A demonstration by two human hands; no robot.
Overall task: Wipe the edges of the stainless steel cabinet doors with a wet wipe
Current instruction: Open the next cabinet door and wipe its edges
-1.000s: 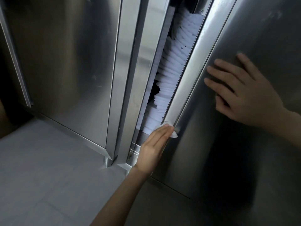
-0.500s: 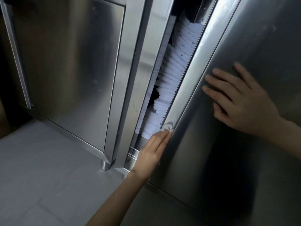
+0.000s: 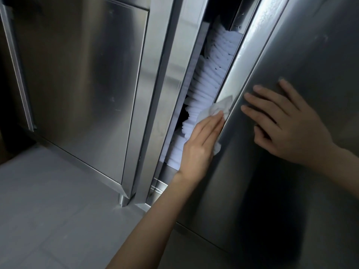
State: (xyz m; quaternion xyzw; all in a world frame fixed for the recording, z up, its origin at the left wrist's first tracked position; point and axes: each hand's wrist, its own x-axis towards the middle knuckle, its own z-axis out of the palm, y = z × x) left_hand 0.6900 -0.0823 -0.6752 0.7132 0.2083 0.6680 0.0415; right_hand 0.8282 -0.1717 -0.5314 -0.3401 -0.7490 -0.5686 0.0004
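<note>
The right stainless steel cabinet door (image 3: 303, 47) stands ajar, its bright inner edge (image 3: 244, 61) running up from lower left to upper right. My left hand (image 3: 200, 144) presses a crumpled white wet wipe (image 3: 215, 109) flat against that edge, fingers straight, about halfway up. A corner of the wipe pokes out below the palm. My right hand (image 3: 285, 123) rests with spread fingers on the door's outer face, just right of the edge. The left cabinet door (image 3: 83, 78) is closed.
Through the gap a tall stack of white folded cloths (image 3: 209, 74) fills the cabinet interior. A steel centre post (image 3: 149, 105) divides the two doors. Grey floor tiles (image 3: 50, 206) lie below, and a cabinet foot (image 3: 123, 200) stands at the post's base.
My left hand has slid the wipe up along the door's inner edge from near its bottom corner to about mid-height. The right hand has stayed on the door face.
</note>
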